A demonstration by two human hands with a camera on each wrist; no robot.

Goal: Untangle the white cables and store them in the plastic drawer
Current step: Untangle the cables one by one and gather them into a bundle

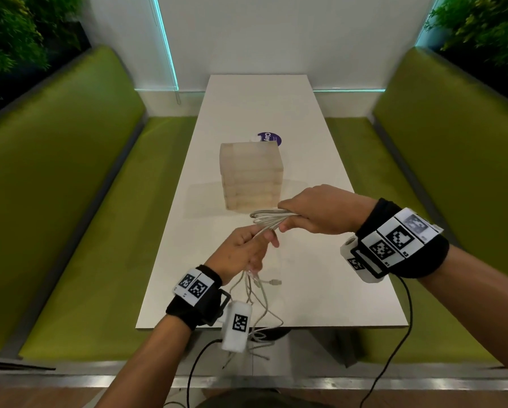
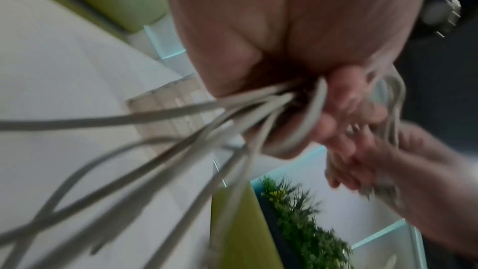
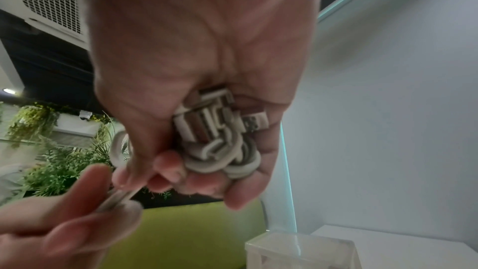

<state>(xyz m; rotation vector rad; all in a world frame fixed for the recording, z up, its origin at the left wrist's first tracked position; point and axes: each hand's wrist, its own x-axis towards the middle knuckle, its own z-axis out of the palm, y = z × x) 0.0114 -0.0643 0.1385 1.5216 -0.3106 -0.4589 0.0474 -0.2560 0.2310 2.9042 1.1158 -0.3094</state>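
My right hand (image 1: pixel 288 220) grips a folded bundle of white cables (image 1: pixel 266 217) above the white table (image 1: pixel 320 275), just in front of the translucent plastic drawer unit (image 1: pixel 251 175). In the right wrist view the coiled loops and a USB plug (image 3: pixel 254 123) sit inside my right hand (image 3: pixel 196 173). My left hand (image 1: pixel 254 244) holds the strands leading out of that bundle. Loose cable ends (image 1: pixel 258 307) hang below it, past the table's near edge. The left wrist view is blurred: strands (image 2: pixel 181 130) fan out from my left hand (image 2: pixel 336 109).
The drawer unit stands mid-table with all drawers shut. A purple round sticker (image 1: pixel 271 139) lies behind it. Green bench seats (image 1: pixel 79 201) flank the table on both sides. Black sensor wires (image 1: pixel 405 319) trail from my wrists.
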